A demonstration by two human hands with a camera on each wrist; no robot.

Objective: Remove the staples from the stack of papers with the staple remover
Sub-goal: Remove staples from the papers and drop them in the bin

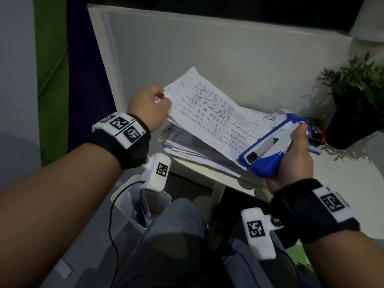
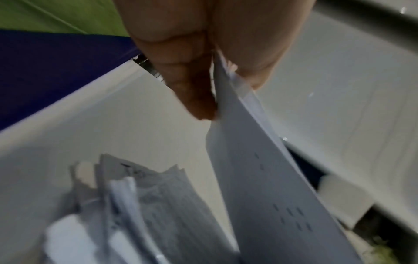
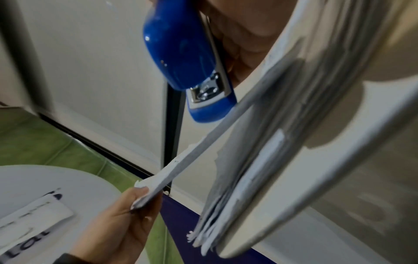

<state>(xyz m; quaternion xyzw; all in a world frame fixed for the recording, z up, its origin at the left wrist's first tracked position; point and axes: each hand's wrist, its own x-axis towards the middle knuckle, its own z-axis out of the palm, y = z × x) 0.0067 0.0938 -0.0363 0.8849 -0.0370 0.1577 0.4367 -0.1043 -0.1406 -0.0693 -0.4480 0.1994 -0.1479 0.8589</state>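
Papers (image 1: 209,113) lifted at far-left corner, pinched by left hand (image 1: 150,104); remover (image 1: 270,150) gripped by right hand (image 1: 291,161) at near-right edge.

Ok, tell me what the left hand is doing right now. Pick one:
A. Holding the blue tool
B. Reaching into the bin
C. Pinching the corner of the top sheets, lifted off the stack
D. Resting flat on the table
C: the left hand pinches the top sheets, raised off the stack.
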